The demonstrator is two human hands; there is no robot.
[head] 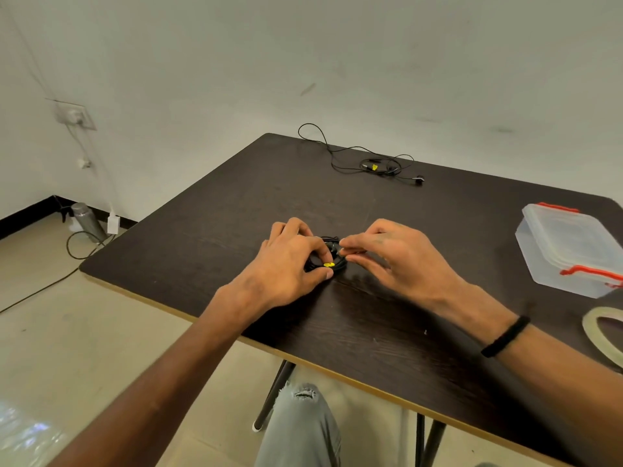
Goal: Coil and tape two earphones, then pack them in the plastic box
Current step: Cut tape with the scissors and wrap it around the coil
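Observation:
A black earphone coil with a small yellow tag lies on the dark table between my hands. My left hand grips the coil, thumb and fingers curled around its left side. My right hand pinches the coil's right edge with fingertips. A second black earphone lies loose and uncoiled at the table's far edge, part of its cable hanging past the edge. The clear plastic box with red latches sits closed at the right. A roll of clear tape lies at the right edge, partly cut off.
My knee in grey jeans is under the table's near edge. On the floor at the left stand a metal bottle and a white charger with cables. A wall socket is at upper left.

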